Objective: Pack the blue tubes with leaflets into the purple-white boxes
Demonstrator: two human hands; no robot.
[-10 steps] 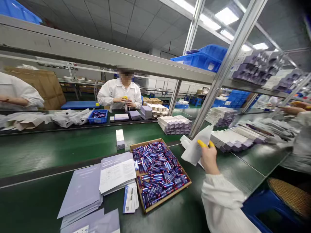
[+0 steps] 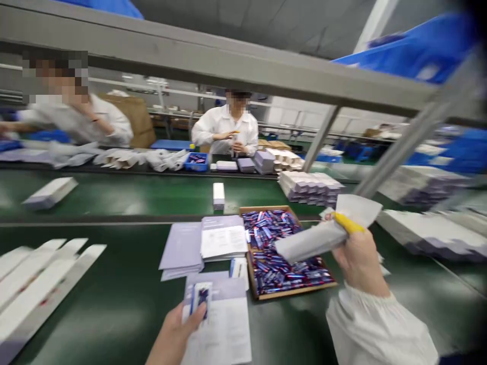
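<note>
My right hand (image 2: 359,256), with yellow coverings on its fingertips, grips a white wrapped packet (image 2: 315,239) over the right part of a cardboard tray (image 2: 294,292) full of blue batteries (image 2: 266,263). Low in the view, my left hand (image 2: 177,327) holds a small pack (image 2: 201,299), with dark blue pieces and a white card showing, above printed sheets (image 2: 228,329). Behind that hand lie purple booklets (image 2: 180,248) and a stack of white leaflets (image 2: 224,242). A few cards (image 2: 239,268) rest against the tray's left edge.
Long white boxes (image 2: 45,289) lie at the left. Two boxes (image 2: 51,192) (image 2: 218,195) stand apart on the green belt (image 2: 152,195). Stacked boxes (image 2: 310,186) sit behind the tray, near a metal post (image 2: 407,132). Two people in white work across the belt.
The view has swung left. My left hand has come into view with the small pack. My right hand has brought the white packet over the battery tray, and the packet now lies more level.
</note>
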